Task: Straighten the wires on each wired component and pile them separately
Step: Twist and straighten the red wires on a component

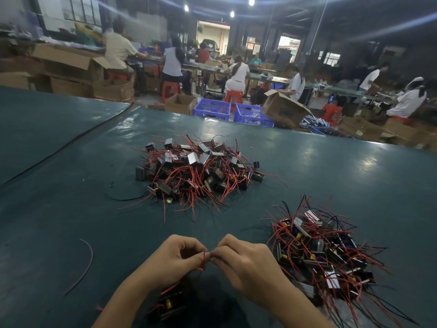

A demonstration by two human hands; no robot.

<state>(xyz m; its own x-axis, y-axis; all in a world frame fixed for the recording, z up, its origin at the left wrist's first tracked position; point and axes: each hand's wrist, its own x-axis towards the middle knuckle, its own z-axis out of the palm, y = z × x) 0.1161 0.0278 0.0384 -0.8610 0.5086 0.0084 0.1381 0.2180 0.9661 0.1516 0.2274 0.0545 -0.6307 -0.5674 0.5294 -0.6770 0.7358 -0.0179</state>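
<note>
Between the two forearms, at the near edge of the table [71, 209], lies a dark wired component [169, 306] with a yellow part and red leads; it is blurred and partly hidden by the left wrist. Just above it the left hand [170, 259] and right hand [246, 259] meet fingertip to fingertip. Both have their fingers curled, and each pinches the same red wire [203, 260] between thumb and forefinger. The wire drops from the pinch toward the component, though whether it joins it I cannot tell.

To the right of the right hand, near the table's right side, sits a pile of components [319, 254] with red, black and a few blue leads sticking out in all directions. Further out, around the middle of the table, a second heap of components [198, 171] bristles with mostly red leads. A loose red wire [86, 263] lies curved on the table, well to the left of the left hand, and a thin black wire [123, 197] loops just left of the middle heap.

Beyond the far edge stand blue crates [211, 110] and an open cardboard box [283, 110], with people seated on red stools [169, 89] at long benches.
</note>
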